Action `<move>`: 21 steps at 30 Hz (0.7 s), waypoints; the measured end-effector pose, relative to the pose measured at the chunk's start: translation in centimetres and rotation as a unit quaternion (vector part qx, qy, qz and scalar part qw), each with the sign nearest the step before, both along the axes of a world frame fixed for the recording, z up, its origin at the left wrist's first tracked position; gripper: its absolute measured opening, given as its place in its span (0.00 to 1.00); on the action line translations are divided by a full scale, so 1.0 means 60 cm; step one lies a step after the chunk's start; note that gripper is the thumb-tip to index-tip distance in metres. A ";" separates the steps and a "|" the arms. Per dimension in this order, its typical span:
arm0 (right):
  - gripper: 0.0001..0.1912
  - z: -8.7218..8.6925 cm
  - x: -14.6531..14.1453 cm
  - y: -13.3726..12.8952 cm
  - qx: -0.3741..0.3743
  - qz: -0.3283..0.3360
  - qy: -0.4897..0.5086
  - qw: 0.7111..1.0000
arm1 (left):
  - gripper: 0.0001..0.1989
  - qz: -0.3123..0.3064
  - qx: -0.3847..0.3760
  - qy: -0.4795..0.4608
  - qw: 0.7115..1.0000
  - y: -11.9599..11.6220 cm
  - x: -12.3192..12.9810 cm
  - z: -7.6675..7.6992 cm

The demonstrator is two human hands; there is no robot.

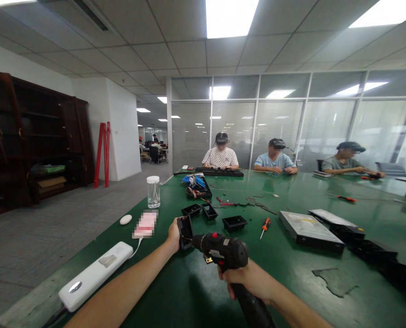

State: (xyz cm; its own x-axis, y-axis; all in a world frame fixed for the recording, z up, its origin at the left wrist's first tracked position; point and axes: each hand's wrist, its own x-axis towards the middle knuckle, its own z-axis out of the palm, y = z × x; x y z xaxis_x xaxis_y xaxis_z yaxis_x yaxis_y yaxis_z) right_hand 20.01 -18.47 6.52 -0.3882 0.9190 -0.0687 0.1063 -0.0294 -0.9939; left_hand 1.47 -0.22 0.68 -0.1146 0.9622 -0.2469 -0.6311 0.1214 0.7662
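Observation:
In my right hand (244,278) is a black cordless drill (223,249), fingers wrapped round its grip, chuck pointing left. My left hand (174,234) grips a black plastic box-shaped housing (185,230) by its left side, with the open face turned toward the drill. The chuck's front end is at the housing's right edge; whether a bit touches it I cannot tell. Just beyond lie several similar black frames, among them one at the left (191,209), another beside it (209,211) and a third to the right (234,222).
On the green table (155,291) are a white power strip (96,273), a lidded clear jar (153,193), a screwdriver (265,228) and a metal disc drive (308,231). Bundled wires (196,182) lie further back. Three people sit across the table.

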 end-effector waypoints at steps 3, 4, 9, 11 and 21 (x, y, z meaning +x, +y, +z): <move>0.07 0.001 0.000 0.000 -0.009 -0.003 -0.007 1.000 | 0.09 -0.019 0.014 0.005 1.000 0.002 -0.001 -0.002; 0.07 0.001 0.000 0.000 -0.011 -0.005 -0.011 1.000 | 0.09 -0.020 0.017 0.005 1.000 0.002 -0.001 -0.003; 0.07 -0.002 0.002 0.002 -0.009 -0.006 -0.014 1.000 | 0.10 -0.031 0.036 0.011 0.999 0.007 -0.001 -0.007; 0.07 -0.004 0.002 0.003 -0.007 -0.004 -0.019 1.000 | 0.10 -0.031 0.035 0.015 0.999 0.009 -0.001 -0.009; 0.07 -0.005 0.003 0.003 -0.004 -0.001 -0.016 1.000 | 0.10 -0.024 0.019 0.013 0.999 0.009 -0.001 -0.009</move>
